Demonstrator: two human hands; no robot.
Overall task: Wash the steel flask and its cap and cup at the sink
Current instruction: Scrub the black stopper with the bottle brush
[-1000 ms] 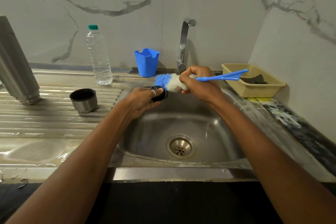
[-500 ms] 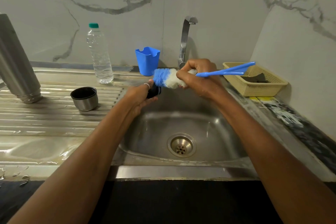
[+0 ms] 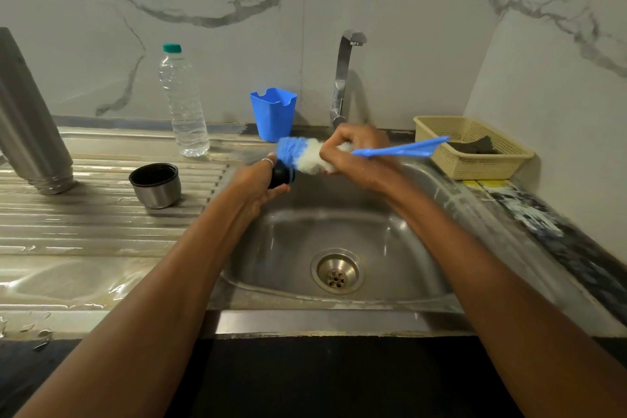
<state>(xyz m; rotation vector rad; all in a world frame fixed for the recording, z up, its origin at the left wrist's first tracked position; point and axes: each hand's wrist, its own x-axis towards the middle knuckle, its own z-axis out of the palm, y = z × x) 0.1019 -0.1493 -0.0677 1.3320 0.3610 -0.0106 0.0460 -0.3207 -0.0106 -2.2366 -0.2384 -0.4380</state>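
A person stands at a steel sink (image 3: 390,248). The left hand (image 3: 252,180) grips a small black cap (image 3: 280,175) above the basin, mostly hidden by the fingers. The right hand (image 3: 356,153) clenches a blue-and-white brush (image 3: 298,153). Its bristle head touches the cap and its long handle points right.

The steel flask (image 3: 30,119) stands threaded end down on the left drainboard (image 3: 84,231). Its long axis leans left and its top is cut off by the frame. The cup (image 3: 155,185) sits nearby, mouth up.

Printed scraps (image 3: 509,200) on the right counter are too blurred to read.
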